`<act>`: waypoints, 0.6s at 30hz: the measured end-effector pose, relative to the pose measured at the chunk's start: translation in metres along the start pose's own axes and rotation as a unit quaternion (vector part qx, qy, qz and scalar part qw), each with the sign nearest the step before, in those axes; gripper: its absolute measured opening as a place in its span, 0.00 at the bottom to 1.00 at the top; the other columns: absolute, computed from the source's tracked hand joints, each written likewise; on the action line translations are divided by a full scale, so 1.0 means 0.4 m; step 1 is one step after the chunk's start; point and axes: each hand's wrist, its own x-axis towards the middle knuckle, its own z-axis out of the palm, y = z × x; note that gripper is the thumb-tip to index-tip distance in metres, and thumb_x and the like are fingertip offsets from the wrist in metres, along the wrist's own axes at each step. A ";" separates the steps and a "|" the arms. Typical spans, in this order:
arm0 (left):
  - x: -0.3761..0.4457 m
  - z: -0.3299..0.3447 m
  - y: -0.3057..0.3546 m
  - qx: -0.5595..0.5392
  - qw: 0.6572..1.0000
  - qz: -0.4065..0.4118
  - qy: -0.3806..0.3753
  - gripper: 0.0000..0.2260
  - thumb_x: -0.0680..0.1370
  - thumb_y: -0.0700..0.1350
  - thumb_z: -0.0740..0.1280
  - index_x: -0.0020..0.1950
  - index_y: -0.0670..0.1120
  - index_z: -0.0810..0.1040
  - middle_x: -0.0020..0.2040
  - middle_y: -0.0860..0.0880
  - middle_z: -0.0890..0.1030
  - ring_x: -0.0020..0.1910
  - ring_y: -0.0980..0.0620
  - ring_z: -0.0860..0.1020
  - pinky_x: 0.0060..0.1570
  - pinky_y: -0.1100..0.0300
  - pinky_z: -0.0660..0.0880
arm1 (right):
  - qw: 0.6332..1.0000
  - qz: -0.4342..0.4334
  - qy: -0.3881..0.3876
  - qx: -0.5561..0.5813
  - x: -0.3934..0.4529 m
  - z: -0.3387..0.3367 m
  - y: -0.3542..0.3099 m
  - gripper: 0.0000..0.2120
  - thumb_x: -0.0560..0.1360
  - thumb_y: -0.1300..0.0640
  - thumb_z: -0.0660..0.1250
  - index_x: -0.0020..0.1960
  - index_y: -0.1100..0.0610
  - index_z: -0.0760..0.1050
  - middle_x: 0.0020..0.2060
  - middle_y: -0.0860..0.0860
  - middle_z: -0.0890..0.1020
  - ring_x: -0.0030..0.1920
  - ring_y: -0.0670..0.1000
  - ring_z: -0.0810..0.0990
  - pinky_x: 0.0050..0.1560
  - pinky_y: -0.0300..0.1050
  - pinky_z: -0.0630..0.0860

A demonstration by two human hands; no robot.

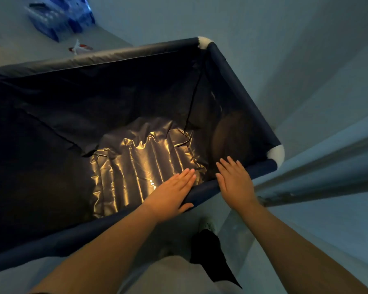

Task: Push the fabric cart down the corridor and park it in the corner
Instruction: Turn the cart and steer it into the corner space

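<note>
A dark blue fabric cart [94,60] with white corner joints fills most of the view, seen from above. Its floor shows crinkled shiny fabric [140,162] and nothing else. My left hand [170,194] lies flat over the cart's near rail, fingers straight and together, thumb under the rail. My right hand [234,179] rests flat on the same rail a little farther right, fingers spread. Neither hand is closed around the rail. The cart's right side stands close to a pale wall [306,71].
A grey door frame or post [319,166] runs along the right, just beyond the cart's near right corner. Blue packs of bottles [60,15] and a small red and white item [80,48] lie on the floor beyond the cart. My shoe [207,225] shows below.
</note>
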 end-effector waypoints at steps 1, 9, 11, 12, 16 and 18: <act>0.009 -0.001 0.001 -0.001 1.000 0.005 0.003 0.35 0.79 0.59 0.55 0.75 0.43 0.42 0.77 0.46 0.45 0.73 0.53 0.39 0.71 0.58 0.38 | 1.000 0.006 0.002 0.002 0.000 -0.001 0.000 0.27 0.79 0.49 0.45 0.63 0.62 0.75 0.62 0.57 0.78 0.67 0.57 0.72 0.70 0.55 0.62; 0.060 -0.016 -0.029 -0.013 0.999 0.040 0.011 0.34 0.79 0.59 0.55 0.76 0.44 0.43 0.77 0.47 0.45 0.73 0.55 0.40 0.70 0.60 0.35 | 0.998 0.058 0.020 0.015 0.023 -0.013 0.017 0.27 0.77 0.52 0.44 0.62 0.62 0.75 0.59 0.57 0.81 0.65 0.57 0.74 0.71 0.55 0.62; 0.075 -0.023 -0.045 -0.010 0.999 0.050 0.011 0.34 0.79 0.59 0.55 0.76 0.44 0.43 0.77 0.47 0.45 0.75 0.53 0.41 0.70 0.60 0.35 | 0.997 0.069 0.028 0.022 0.031 -0.014 0.019 0.27 0.77 0.52 0.44 0.62 0.63 0.75 0.59 0.57 0.81 0.65 0.57 0.74 0.71 0.55 0.62; 0.082 -0.028 -0.054 -0.008 0.998 0.055 0.012 0.35 0.79 0.60 0.55 0.76 0.44 0.43 0.77 0.46 0.45 0.75 0.53 0.42 0.70 0.60 0.35 | 0.996 0.074 0.030 0.025 0.034 -0.016 0.018 0.27 0.77 0.52 0.44 0.62 0.63 0.75 0.59 0.57 0.81 0.65 0.57 0.74 0.71 0.55 0.62; 0.104 -0.050 -0.093 0.003 0.998 0.067 0.004 0.36 0.78 0.62 0.54 0.76 0.44 0.44 0.77 0.47 0.46 0.74 0.54 0.41 0.70 0.59 0.35 | 0.995 0.089 0.040 0.034 0.047 -0.023 0.010 0.28 0.77 0.53 0.43 0.62 0.63 0.75 0.59 0.57 0.81 0.65 0.57 0.74 0.71 0.54 0.61; 0.115 -0.057 -0.120 0.021 0.997 0.070 -0.002 0.36 0.78 0.64 0.52 0.76 0.43 0.45 0.77 0.46 0.47 0.74 0.52 0.42 0.71 0.58 0.36 | 0.994 0.093 0.043 0.040 0.051 -0.026 0.001 0.28 0.77 0.52 0.44 0.63 0.63 0.75 0.59 0.57 0.80 0.65 0.57 0.73 0.71 0.54 0.61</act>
